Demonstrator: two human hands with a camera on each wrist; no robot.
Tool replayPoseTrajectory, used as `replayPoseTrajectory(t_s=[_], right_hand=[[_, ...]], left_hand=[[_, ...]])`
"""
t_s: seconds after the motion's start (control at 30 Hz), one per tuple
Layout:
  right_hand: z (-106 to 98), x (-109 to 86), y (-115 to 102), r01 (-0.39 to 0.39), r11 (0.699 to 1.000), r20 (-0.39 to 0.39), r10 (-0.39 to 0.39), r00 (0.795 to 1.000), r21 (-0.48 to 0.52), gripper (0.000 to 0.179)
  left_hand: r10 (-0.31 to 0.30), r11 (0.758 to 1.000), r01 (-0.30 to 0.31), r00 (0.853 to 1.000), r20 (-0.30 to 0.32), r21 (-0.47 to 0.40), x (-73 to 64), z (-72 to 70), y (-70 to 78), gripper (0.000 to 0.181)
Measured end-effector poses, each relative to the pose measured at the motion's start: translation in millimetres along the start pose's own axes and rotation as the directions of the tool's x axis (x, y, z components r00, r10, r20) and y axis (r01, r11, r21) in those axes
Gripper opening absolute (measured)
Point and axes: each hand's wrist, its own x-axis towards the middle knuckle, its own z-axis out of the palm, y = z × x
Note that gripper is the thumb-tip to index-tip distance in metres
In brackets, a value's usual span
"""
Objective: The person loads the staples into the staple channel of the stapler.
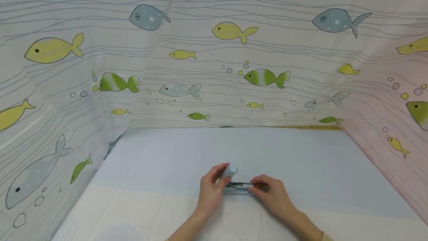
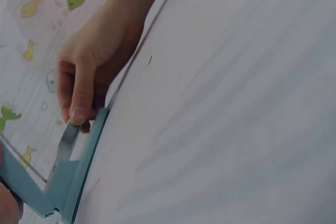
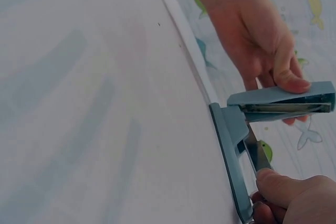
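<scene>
A light blue stapler (image 3: 229, 156) stands opened on the table, its lid (image 3: 283, 94) swung up from the base. My left hand (image 1: 211, 187) grips that lid between thumb and fingers, seen in the head and right wrist views. My right hand (image 1: 274, 194) pinches the end of the metal magazine strip (image 2: 67, 142), which is tilted slightly up from the base in the left wrist view. Only a small part of the left hand (image 2: 8, 203) shows at the left wrist view's edge. Whether staples lie in the magazine, I cannot tell.
A pale blue and white cloth (image 1: 150, 215) covers the table. Curtains printed with fish (image 1: 200, 66) rise behind it and on both sides. A few tiny dark specks (image 3: 159, 24) lie on the cloth.
</scene>
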Motion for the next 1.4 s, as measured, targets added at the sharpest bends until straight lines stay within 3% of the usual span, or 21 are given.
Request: replayPoseTrajectory(t_s=[0.33,0.57,1.4], right_hand=[[-0.5,-1.0,-1.3,-0.027,0.999,0.005,0.027,1.000,0.021,0.021],[-1.7,-0.1,-2.5,-0.020,0.999,0.014,0.020,1.000,0.029,0.020],[0.0,-0.5,2.9,-0.040,0.999,0.017,0.039,0.999,0.036,0.026]], left_hand=[[0.017,0.994,-0.020,0.999,0.028,0.105,-1.1,8.6,-1.5,0.039],[0.012,0.995,-0.016,0.999,0.048,0.094,-1.4,10.8,-0.8,0.038],[-0.105,0.993,0.098,0.990,0.099,0.073,0.6,14.6,-14.3,0.050]])
